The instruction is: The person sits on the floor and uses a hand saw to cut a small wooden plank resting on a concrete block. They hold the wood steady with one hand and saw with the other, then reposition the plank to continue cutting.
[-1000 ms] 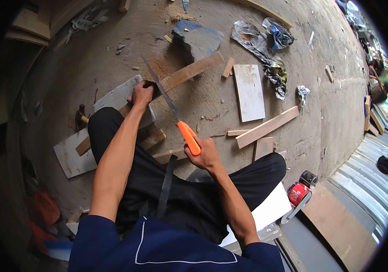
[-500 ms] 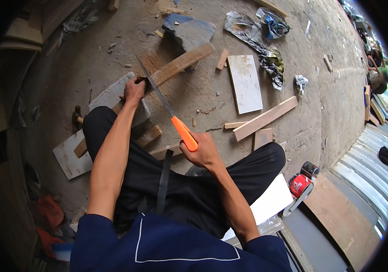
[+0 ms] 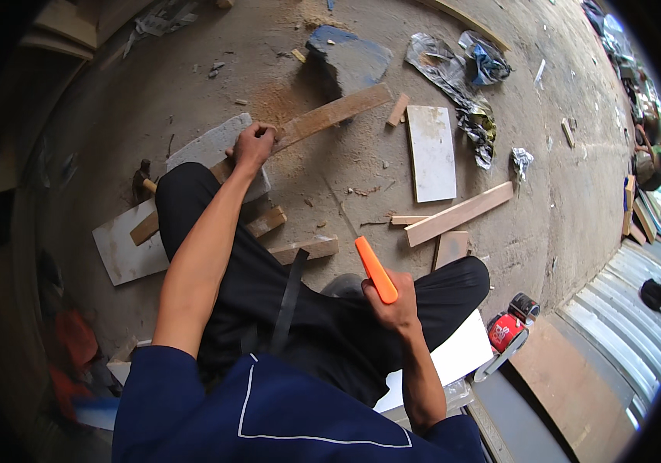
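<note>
Two-handed, working low over a dusty floor (image 3: pixel 546 123), sitting cross-legged in black trousers (image 3: pixel 330 330) and a navy shirt (image 3: pixel 299 403). Gripping a brown plank (image 3: pixel 338 115) with the left hand (image 3: pixel 254 148), around the middle of its length, and curling the fingers over its upper side. Clasping a saw (image 3: pixel 375 266) by its orange handle in the right hand (image 3: pixel 393 304), in front of the right thigh (image 3: pixel 442 297). Pointing the thin, blurred blade (image 3: pixel 349 220) up and to the left, and holding it apart from the plank. Supporting the plank on a light grey block (image 3: pixel 203 149) beside the left knee (image 3: pixel 184 181), and overlapping a blue-stained block (image 3: pixel 352 63) with the plank's far end, without showing clearly any contact there. Showing reddish sawdust (image 3: pixel 275 100) on the floor just beyond the left hand. Facing, right of the plank, a small wood offcut (image 3: pixel 397 110), a white board (image 3: pixel 432 154) and some crumpled wrapping (image 3: pixel 440 68). Having, nearer the right knee (image 3: pixel 469 278), a pale strip of wood (image 3: pixel 460 214), slanting across a thinner stick (image 3: pixel 405 221). Sitting with a hammer (image 3: pixel 143 177) just outside the left knee, and with a red cylinder (image 3: pixel 505 330) near the right thigh.
</note>
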Motion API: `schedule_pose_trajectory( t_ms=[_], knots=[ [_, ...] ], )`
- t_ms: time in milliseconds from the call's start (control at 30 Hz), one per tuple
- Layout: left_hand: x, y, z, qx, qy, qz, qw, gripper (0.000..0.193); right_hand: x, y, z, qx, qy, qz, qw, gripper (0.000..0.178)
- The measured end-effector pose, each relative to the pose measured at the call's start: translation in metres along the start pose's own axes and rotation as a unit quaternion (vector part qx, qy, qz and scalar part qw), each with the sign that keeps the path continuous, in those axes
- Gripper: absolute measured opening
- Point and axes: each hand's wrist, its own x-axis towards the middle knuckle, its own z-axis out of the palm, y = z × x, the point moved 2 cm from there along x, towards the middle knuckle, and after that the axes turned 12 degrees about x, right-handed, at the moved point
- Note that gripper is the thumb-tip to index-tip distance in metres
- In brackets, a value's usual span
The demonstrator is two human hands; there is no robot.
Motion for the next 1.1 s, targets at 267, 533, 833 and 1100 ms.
schedule_pose_trajectory(
  t_ms=[267, 533, 833, 1100],
  knots=[
    [0.009, 0.006, 0.014, 0.115, 0.194, -0.02, 0.974, 0.045, 0.078, 0.017, 0.044, -0.044, 0.033, -0.075, 0.996, 0.02],
    [0.026, 0.0, 0.028, 0.119, 0.203, -0.094, 0.967, 0.035, 0.129, 0.024, 0.069, -0.068, -0.001, -0.06, 0.996, 0.019],
    [0.035, -0.01, 0.037, 0.151, 0.187, -0.121, 0.963, 0.02, 0.142, 0.028, 0.072, -0.034, -0.023, -0.026, 0.999, 0.018],
    [0.016, 0.006, 0.019, 0.075, 0.156, -0.029, 0.984, 0.024, 0.141, 0.025, 0.082, -0.048, -0.014, -0.056, 0.997, 0.02]
  ],
)
